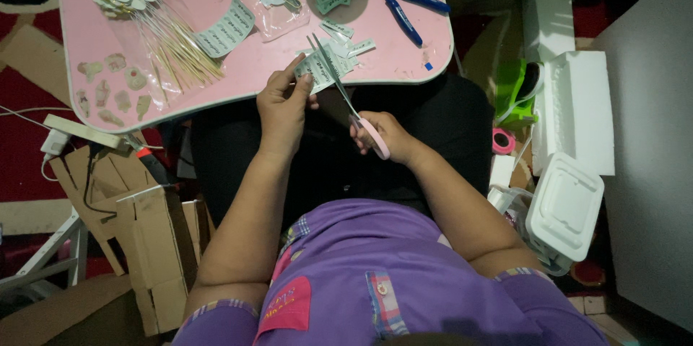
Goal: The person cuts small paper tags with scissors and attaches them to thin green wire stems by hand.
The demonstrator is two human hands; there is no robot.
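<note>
While the small pink lap table (pixel 216 64) supports loose cut labels, the left hand (pixel 283 104) pinches a pale green printed paper strip (pixel 320 66) at its near edge. The right hand (pixel 382 135), closed through pink-handled scissors (pixel 346 97), should keep the blades square between labels.
</note>
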